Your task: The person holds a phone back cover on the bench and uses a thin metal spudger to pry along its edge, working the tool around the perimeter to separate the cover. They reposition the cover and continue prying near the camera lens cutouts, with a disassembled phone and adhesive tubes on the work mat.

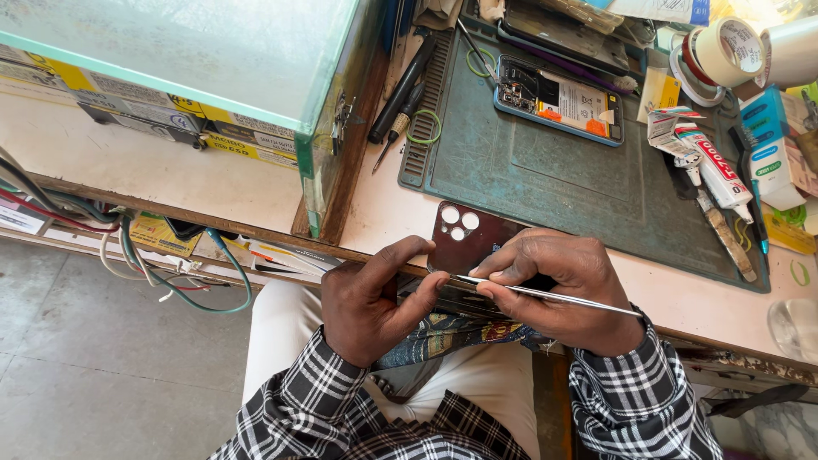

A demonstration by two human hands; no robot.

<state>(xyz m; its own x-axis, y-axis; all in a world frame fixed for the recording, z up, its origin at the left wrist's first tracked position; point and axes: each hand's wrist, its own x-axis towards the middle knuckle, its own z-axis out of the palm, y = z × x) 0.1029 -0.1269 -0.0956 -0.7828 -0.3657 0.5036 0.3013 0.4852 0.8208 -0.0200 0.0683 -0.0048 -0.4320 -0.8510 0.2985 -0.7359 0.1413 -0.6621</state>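
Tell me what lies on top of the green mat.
On the green mat lie an opened phone with its insides showing, and tweezers. A glue tube overlaps its right edge. Its far corner is covered by stacked phones.

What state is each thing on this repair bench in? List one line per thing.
Back cover: detached, held at the bench edge.
Tweezers: gripped in the right hand.
Left hand: steadying the cover.
Phone: opened, insides exposed.
Glue tube: capped, lying flat.
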